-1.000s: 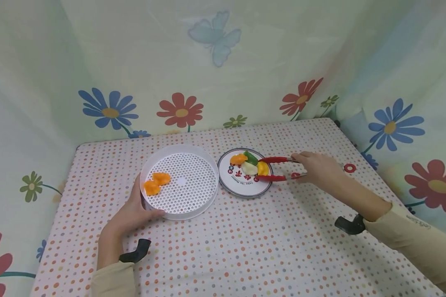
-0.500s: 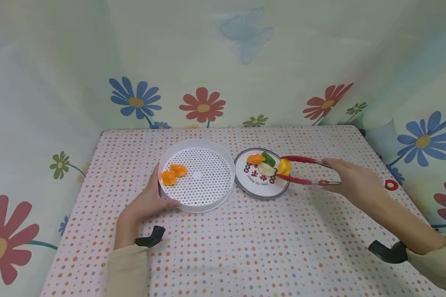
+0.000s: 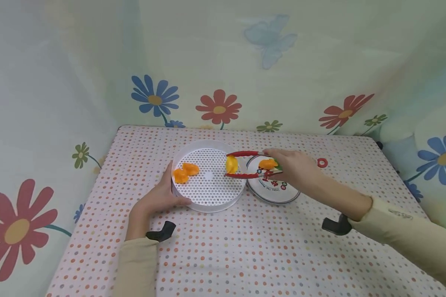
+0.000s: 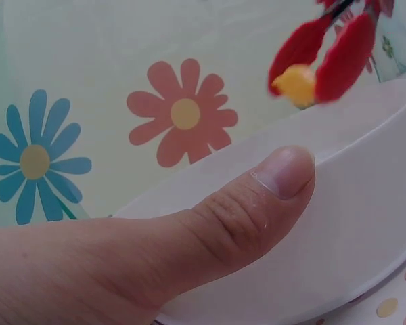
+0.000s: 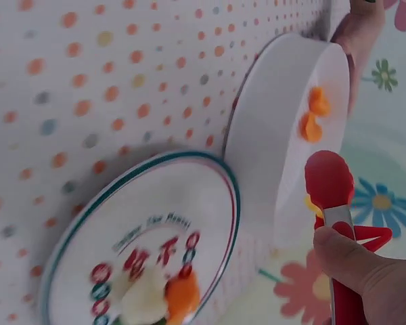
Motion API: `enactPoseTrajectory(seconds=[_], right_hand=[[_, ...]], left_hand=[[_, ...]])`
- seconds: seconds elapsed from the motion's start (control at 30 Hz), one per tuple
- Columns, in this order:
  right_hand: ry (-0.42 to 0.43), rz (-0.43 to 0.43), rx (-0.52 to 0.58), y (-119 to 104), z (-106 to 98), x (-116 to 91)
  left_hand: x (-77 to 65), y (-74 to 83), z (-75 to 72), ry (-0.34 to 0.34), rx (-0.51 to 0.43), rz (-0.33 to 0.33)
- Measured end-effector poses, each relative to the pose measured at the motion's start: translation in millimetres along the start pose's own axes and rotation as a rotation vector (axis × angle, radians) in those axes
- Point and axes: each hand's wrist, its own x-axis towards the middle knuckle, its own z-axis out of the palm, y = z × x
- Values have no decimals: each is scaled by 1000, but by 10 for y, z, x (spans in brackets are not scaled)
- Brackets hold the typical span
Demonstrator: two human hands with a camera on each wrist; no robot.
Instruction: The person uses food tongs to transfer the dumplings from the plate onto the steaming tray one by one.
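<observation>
In the head view my left hand [image 3: 161,196] grips the left side of a round white steamer tray [image 3: 204,207] with a perforated base; in the left wrist view the thumb [image 4: 257,203] lies along its outer wall. Two orange dumpling-like pieces [image 3: 186,172] lie inside at the left. My right hand [image 3: 299,168] holds red-tipped tongs [image 3: 245,176], which pinch a yellow dumpling-like piece [image 3: 231,164] above the tray's right side. Below the hand is a white patterned plate [image 3: 278,198]. It bears an orange piece [image 3: 268,164], a green piece [image 3: 278,166] and a pale piece [image 5: 145,298], partly hidden in the head view.
The plate stands right beside the tray on a dotted tablecloth [image 3: 223,255]. A red ring [image 3: 322,162] lies farther right. Flower-printed curtains [image 3: 193,49] hang behind the table and along both sides.
My right hand has lifted the yellow piece off the plate with the tongs and carried it left over the tray. My left hand keeps its hold; the head view has shifted.
</observation>
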Motion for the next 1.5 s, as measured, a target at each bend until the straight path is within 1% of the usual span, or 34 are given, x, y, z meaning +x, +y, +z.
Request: enactPoseTrajectory(seconds=[0.1,0.17,0.33,0.5,0.73,1.0,1.23,1.5], right_hand=[[27,-85,9,-44,117,163],[41,-118,16,-46,178,237],[40,-135,46,-42,278,381],[5,-155,77,-46,351,523],[-76,-164,114,-47,422,710],[-140,-194,81,-2,465,1028],[-174,-234,87,-1,469,1287],[-223,-266,70,-77,471,1481]], left_hand=[[53,65,66,-17,-17,0],[81,104,106,-24,-31,-2],[111,133,160,-25,-35,1],[104,131,172,-28,-46,11],[95,122,162,-29,-54,9],[88,86,126,-7,-37,-11],[84,48,90,12,-25,-29],[59,-21,24,25,-47,-40]])
